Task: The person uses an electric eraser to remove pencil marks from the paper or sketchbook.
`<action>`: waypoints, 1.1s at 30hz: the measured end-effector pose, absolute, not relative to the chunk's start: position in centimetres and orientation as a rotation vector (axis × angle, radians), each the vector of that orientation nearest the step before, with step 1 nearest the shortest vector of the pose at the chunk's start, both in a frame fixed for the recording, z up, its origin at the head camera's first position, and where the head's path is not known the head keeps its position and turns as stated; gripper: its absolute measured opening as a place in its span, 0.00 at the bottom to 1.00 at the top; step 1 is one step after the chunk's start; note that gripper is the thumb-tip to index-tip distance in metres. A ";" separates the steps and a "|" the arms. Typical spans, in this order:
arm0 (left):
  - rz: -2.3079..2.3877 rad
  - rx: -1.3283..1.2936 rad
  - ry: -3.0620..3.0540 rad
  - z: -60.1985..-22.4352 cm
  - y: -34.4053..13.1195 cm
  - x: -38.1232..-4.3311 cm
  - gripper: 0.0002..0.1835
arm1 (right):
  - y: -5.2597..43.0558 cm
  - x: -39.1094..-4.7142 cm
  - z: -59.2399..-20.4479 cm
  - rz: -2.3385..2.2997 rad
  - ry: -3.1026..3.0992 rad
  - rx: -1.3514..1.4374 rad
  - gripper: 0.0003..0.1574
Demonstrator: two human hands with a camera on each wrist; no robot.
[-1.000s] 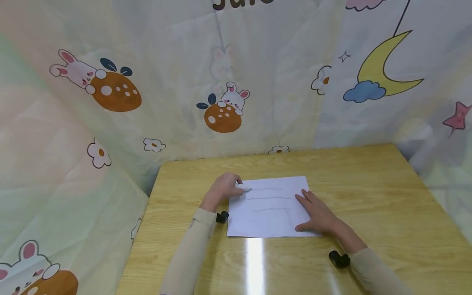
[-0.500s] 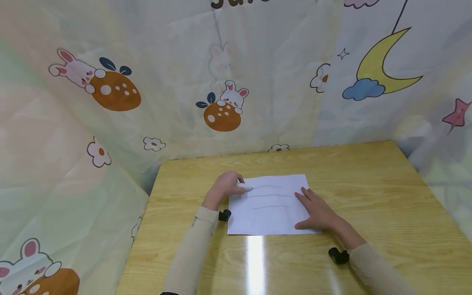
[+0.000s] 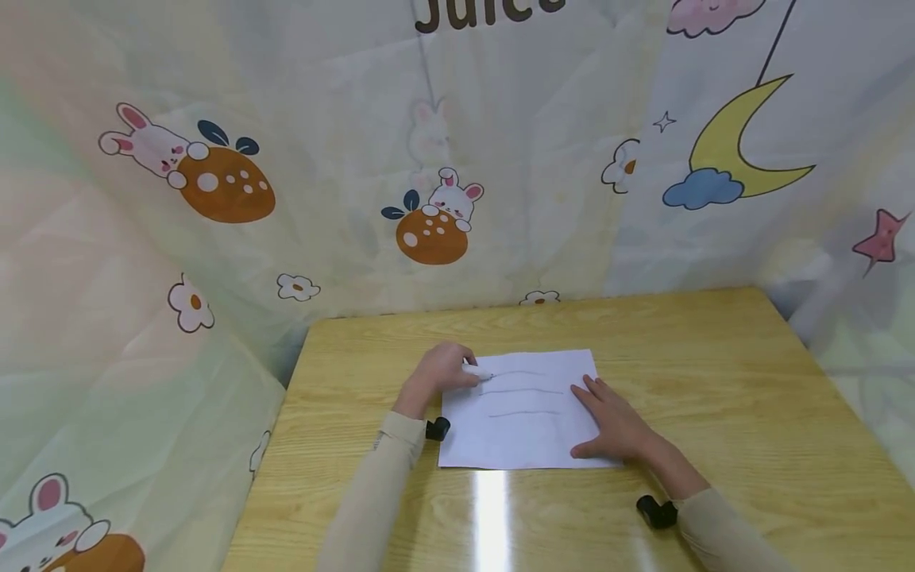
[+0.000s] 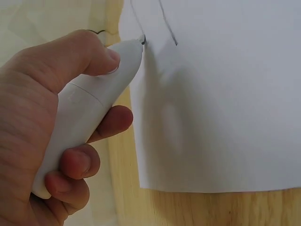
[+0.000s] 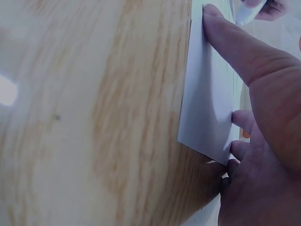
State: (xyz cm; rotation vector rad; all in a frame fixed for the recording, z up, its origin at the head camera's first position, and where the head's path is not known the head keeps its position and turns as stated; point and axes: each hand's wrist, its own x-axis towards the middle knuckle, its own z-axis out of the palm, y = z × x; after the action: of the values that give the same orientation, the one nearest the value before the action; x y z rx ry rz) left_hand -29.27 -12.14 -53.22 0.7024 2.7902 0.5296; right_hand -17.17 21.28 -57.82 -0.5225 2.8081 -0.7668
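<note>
In the head view, a white sheet of paper (image 3: pixel 515 437) with three thin, dark, roughly parallel lines lies on the wooden table. My left hand (image 3: pixel 445 367) is over its far left corner, gripping a thick white pen-shaped tool (image 4: pixel 89 101). The thumb presses along the tool's top, and the other fingers curl beneath. Its small grey tip meets the near end of one line in the left wrist view. On the paper's right side rests my right hand (image 3: pixel 611 421), fingers spread and thumb (image 5: pixel 235 42) flat on the sheet.
The wooden table (image 3: pixel 357 492) carries a bright light reflection in front of the paper. A printed cloth (image 3: pixel 322 159) with rabbits and a moon hangs behind and at both sides. Black wrist cameras (image 3: pixel 656 512) are on both sleeves.
My left hand has shifted slightly right over the paper with the white tool, its tip staying near the farthest line. The right hand keeps its place. The head view has tilted a little.
</note>
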 end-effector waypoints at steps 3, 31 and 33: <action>0.513 0.660 2.803 -53.3 -12.2 -29.3 0.12 | 21.2 -17.0 -57.9 -0.778 2.808 -0.535 0.68; 0.350 0.670 2.840 -52.4 -11.2 -28.5 0.13 | 21.0 -17.0 -57.7 -0.809 2.815 -0.573 0.68; 0.331 0.703 2.834 -52.6 -10.7 -28.5 0.14 | 21.3 -16.7 -57.7 -0.807 2.821 -0.562 0.68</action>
State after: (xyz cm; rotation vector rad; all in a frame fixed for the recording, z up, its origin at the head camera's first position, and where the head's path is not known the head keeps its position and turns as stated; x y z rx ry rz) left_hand -28.52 -10.72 -52.64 0.7028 2.8341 0.3308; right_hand -16.72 21.27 -57.70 -0.5616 2.8211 -0.8074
